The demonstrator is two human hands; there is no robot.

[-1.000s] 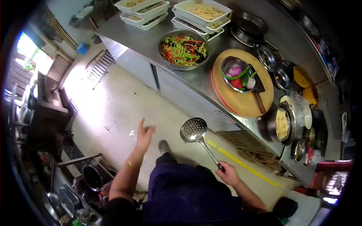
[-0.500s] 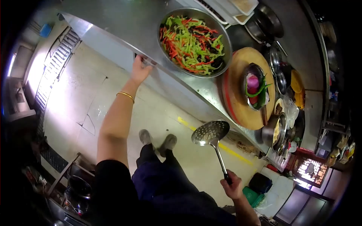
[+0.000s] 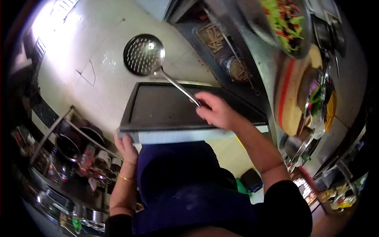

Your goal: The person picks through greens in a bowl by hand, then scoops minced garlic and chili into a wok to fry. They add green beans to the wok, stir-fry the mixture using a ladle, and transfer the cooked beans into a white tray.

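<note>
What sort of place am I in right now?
Probably a working kitchen, perhaps a restaurant's: your right hand holds a slotted ladle, and a bowl of cut vegetables and a thick round chopping board are at the metal counter.

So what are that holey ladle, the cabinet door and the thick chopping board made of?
Ladle: likely polished stainless steel, being silvery with bright glints. Cabinet door: perhaps sheet metal; the inner face looks dark and matte, the edge pale, so I'm unsure. Chopping board: probably wood, dull-finished, judging by its tan colour; I can't place its red band.
</note>
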